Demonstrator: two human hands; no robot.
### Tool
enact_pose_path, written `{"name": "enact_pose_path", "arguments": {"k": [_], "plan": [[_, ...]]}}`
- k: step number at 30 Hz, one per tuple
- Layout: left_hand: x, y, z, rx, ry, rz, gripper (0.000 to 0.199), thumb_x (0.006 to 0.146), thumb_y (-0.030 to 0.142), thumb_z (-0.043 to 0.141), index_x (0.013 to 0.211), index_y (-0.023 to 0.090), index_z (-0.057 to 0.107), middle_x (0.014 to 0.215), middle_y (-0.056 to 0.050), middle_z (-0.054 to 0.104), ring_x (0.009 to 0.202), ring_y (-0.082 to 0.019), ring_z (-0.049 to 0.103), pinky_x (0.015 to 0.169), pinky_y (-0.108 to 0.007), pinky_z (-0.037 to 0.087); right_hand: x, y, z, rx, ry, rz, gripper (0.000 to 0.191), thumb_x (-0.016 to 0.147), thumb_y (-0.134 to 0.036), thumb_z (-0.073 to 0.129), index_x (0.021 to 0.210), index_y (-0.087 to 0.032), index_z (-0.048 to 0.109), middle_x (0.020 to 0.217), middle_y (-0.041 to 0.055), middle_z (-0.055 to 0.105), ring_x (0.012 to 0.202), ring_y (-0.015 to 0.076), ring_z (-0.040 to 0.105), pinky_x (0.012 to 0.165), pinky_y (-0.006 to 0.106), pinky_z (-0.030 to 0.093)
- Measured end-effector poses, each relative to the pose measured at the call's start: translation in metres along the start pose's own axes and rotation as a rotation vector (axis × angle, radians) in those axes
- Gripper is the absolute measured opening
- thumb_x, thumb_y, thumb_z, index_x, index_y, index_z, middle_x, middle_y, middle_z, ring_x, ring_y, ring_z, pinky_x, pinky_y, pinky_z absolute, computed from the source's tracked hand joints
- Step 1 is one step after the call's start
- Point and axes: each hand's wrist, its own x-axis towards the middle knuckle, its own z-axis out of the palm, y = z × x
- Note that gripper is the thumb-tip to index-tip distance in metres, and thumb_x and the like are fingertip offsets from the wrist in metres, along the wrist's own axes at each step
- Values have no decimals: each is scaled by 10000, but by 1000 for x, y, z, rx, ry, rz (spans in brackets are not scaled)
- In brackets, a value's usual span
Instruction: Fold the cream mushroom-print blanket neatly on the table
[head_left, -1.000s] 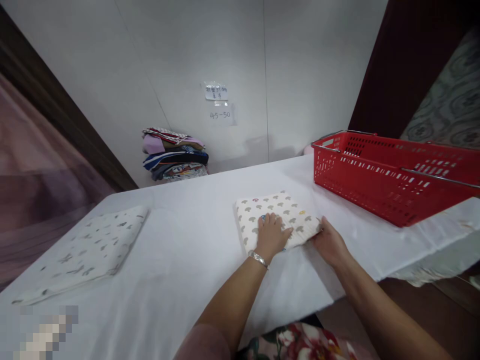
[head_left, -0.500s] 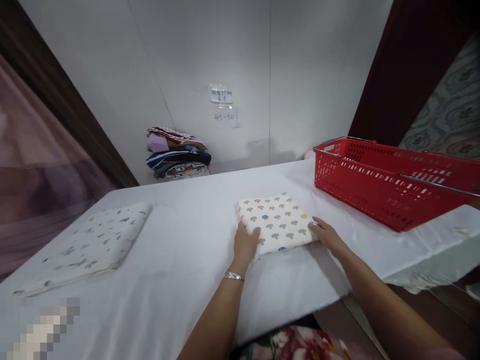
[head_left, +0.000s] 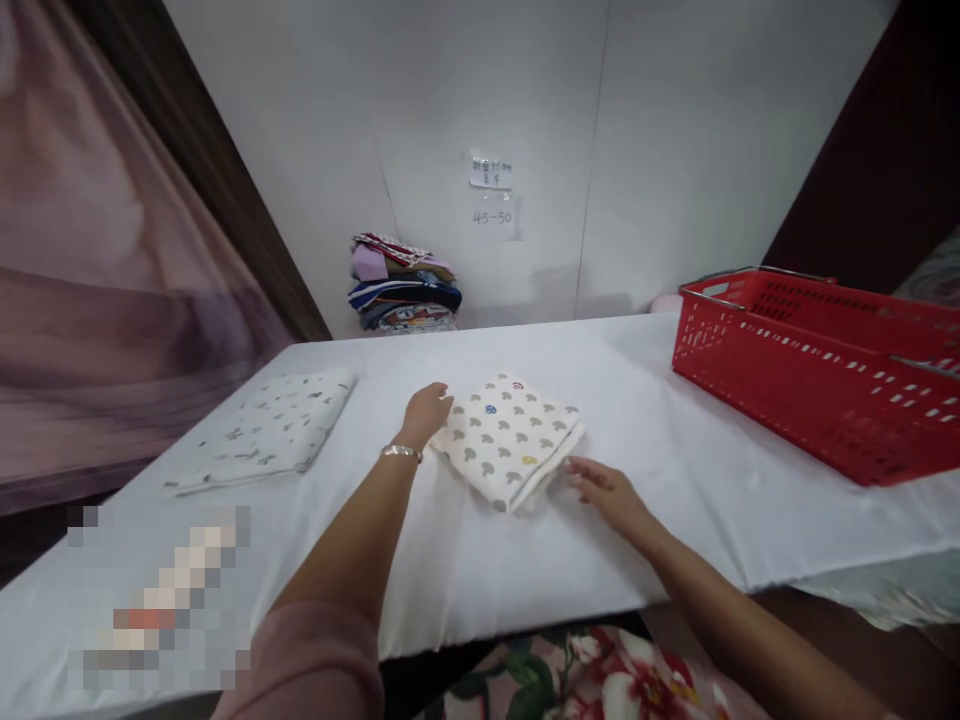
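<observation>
A folded white cloth with grey mushroom prints point(head_left: 506, 435) lies turned cornerwise on the white-covered table point(head_left: 600, 545), one corner toward me. My left hand point(head_left: 427, 412) is at its left corner, fingers apart and nothing gripped. To the right of the cloth, by its lower right edge, is my right hand point(head_left: 604, 492), with its fingers spread and holding nothing. Farther left lies another folded white cloth with small grey and green prints point(head_left: 274, 425).
A red plastic basket point(head_left: 795, 385) with metal handles stands on the right. Folded clothes point(head_left: 405, 285) are stacked beyond the far edge, near a wall with paper labels point(head_left: 493, 217). A blurred-out patch point(head_left: 169, 600) covers the lower left. Pink curtain hangs at left.
The mushroom-print cloth has been rotated from square-on to cornerwise. Both hands have shifted around it, my left one to its left corner. The camera view has swung left.
</observation>
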Motion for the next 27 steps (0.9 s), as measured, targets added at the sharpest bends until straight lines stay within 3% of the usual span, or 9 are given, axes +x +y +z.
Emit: {"name": "enact_pose_path", "arguments": {"k": [3,6,10,14,17,23,27], "plan": [[-47,6,17,-34,11,152,237,833,322,527,1006,218,650,1050,-42,666,981,-206,589,904,-302,429,34,-2,-22,-81,142,-57,356,694,-413,624,964,-194,696,898,49,695,794,205,612,641,331,495],[-100,20,42,-1,-67,313,245,830,398,538,940,225,672,1003,-43,665,975,-216,568,892,-325,420,66,-7,-41,-202,297,-184,316,699,-385,583,918,-190,700,899,46,685,825,204,601,725,360,488],[-140,35,62,170,-114,418,247,806,422,581,895,212,675,936,-56,650,956,-235,553,864,-357,399,99,-7,-43,-349,306,-273,316,696,-363,570,934,-202,703,969,47,670,884,201,582,843,377,446],[-147,37,70,283,-96,390,214,815,381,579,885,194,656,915,-63,632,926,-233,552,815,-356,397,118,-1,-36,-356,275,-155,433,703,-445,599,1044,-190,679,963,49,660,834,185,576,837,362,435],[-148,38,72,352,-77,391,192,830,355,557,891,195,643,920,-68,623,931,-233,548,798,-351,394,124,1,-34,-343,289,-160,476,678,-442,629,1074,-179,668,877,32,642,784,171,560,796,339,435],[-152,45,71,421,-59,412,96,830,226,518,822,197,609,886,-50,610,869,-203,547,742,-323,403,117,-13,-32,-95,330,-244,392,664,-395,629,981,-168,670,752,-4,580,651,127,515,633,281,426],[-159,43,71,406,40,499,118,843,158,470,805,204,571,847,-27,591,835,-175,536,716,-297,404,107,-22,-37,65,283,-126,383,628,-362,659,954,-161,645,657,-36,539,507,90,469,472,235,357]]}}
